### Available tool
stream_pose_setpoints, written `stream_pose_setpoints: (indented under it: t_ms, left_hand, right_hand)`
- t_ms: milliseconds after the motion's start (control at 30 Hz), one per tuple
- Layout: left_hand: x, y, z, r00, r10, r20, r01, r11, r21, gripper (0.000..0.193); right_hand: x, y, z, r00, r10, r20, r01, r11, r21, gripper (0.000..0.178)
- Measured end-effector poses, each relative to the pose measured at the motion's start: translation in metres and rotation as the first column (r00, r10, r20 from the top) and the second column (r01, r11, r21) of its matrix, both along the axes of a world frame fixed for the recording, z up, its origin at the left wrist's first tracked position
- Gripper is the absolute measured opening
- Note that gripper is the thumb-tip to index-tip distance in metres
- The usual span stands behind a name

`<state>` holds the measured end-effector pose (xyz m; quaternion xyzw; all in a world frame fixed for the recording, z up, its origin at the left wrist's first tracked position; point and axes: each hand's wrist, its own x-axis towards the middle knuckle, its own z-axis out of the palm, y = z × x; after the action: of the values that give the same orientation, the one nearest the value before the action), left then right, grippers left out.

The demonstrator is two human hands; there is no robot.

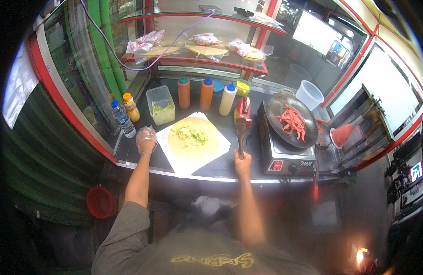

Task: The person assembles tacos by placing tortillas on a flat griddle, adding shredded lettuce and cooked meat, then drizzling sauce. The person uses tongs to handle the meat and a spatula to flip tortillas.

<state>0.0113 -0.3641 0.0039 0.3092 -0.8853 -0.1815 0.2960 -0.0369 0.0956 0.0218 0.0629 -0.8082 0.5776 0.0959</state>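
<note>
My left hand (147,137), in a clear plastic glove, is at the left edge of a stack of white paper sheets (177,164). The wrinkled plastic obscures how its fingers are bent. On the paper lies a round flatbread (211,145) topped with chopped lettuce (193,134) and small brownish bits. My right hand (242,164) is closed round the handle of a brown wooden spatula (240,130), whose wide end points away from me beside a red tape dispenser (244,108).
A wok (278,128) with red strips sits on a gas stove (285,161) at right. Behind the paper stand a lettuce tub (167,117) and sauce bottles (183,94). A water bottle (123,120) is at left; flatbreads (207,48) lie on the shelf above.
</note>
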Motion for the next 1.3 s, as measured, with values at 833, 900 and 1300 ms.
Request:
stream_pose_setpoints:
  t_ms: [833, 900, 1300]
  left_hand:
    - [-0.004, -0.007, -0.010, 0.998, -0.029, 0.054, 0.034, 0.994, -0.107, 0.049]
    - [-0.007, -0.015, -0.020, 0.997, -0.015, 0.073, 0.024, 0.992, -0.121, 0.049]
    - [0.007, 0.014, 0.021, 0.997, -0.043, -0.060, 0.041, 0.999, -0.035, 0.047]
  right_hand:
    - [0.004, -0.001, 0.009, 1.000, -0.014, -0.003, 0.014, 0.999, 0.036, 0.049]
    - [0.006, -0.001, 0.012, 1.000, -0.017, 0.012, 0.016, 0.999, 0.038, 0.048]
    - [0.009, -0.004, 0.019, 1.000, -0.015, 0.016, 0.014, 0.999, 0.046, 0.045]
